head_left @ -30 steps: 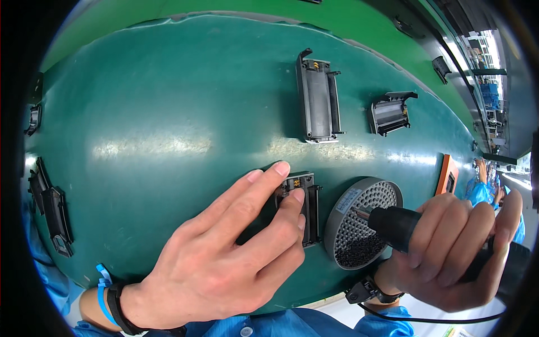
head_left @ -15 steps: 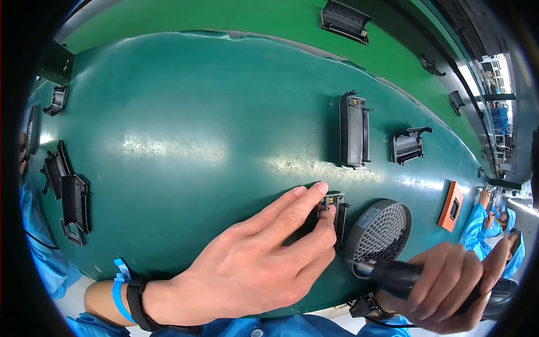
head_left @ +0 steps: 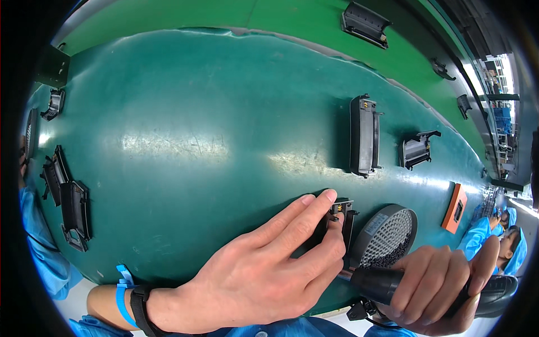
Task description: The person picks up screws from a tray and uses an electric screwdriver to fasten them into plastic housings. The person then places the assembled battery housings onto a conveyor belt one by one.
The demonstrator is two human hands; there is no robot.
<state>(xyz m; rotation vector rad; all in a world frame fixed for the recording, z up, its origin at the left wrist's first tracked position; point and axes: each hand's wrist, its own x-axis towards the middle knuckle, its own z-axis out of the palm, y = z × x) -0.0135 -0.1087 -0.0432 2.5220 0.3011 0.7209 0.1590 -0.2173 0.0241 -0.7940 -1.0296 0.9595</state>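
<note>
My left hand (head_left: pixel 264 264) lies over a black plastic housing (head_left: pixel 346 226) on the green mat, its fingertips closed at the housing's upper end near some brass contacts. Most of that housing is hidden under the hand. A tiny dark piece, too small to name, shows at the fingertips. In my right hand (head_left: pixel 435 286) is a black electric screwdriver (head_left: pixel 373 282), its fingers wrapped round the body. The screwdriver lies almost level, its metal tip pointing left, close to my left hand. Right of the housing is a round grey screw tray (head_left: pixel 387 236) with a perforated plate and many small black screws.
Beyond my hands stand a long black housing (head_left: pixel 366 135) and a smaller one (head_left: pixel 416 149). An orange block (head_left: pixel 455 208) lies at the right. More black housings (head_left: pixel 74 208) rest at the left. A green strip (head_left: pixel 269 17) at the back carries several others. Co-workers in blue sit on both sides.
My right hand has brought the screwdriver leftward, its tip now nearer my left hand. My left hand keeps its grip on the housing. The whole view has shifted slightly.
</note>
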